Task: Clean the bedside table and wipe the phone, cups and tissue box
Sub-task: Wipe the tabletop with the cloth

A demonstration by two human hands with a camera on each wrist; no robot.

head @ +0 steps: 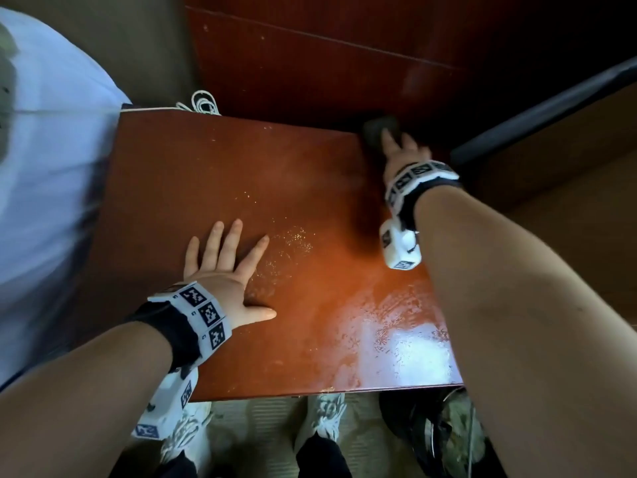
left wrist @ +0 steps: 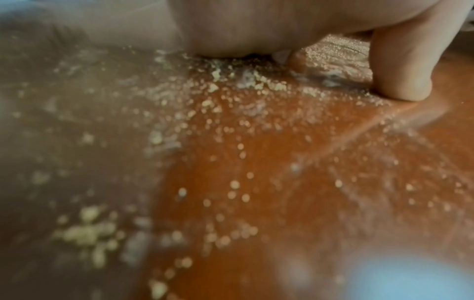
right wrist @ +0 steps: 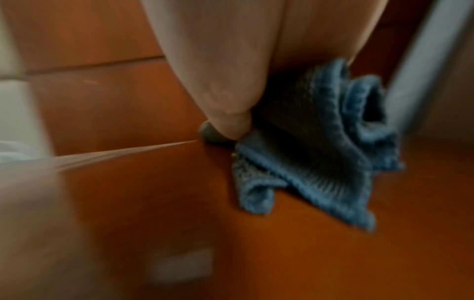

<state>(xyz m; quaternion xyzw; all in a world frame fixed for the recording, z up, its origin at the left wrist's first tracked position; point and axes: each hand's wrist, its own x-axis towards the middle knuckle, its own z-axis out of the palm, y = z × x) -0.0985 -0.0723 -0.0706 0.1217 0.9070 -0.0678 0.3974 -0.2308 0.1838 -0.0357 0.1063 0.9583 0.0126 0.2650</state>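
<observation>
Evidently midway: pale crumbs point(head: 293, 243) remain mid-top on the glossy reddish-brown wooden bedside table point(head: 310, 339), left hand point(head: 220, 267) splayed flat beside them, right hand point(head: 403, 153) pressing a crumpled blue cloth point(right wrist: 315, 146) at its far corner.

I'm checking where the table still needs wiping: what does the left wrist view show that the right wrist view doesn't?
Only the left wrist view: pale crumbs scattered over the wood, thickest by the left hand, which rests flat on them.
Only the right wrist view: a blue cloth bunched under the right hand, whose straight fingers press it down; no crumbs show here.
Both: the reddish-brown table top, close up and blurred.
</observation>
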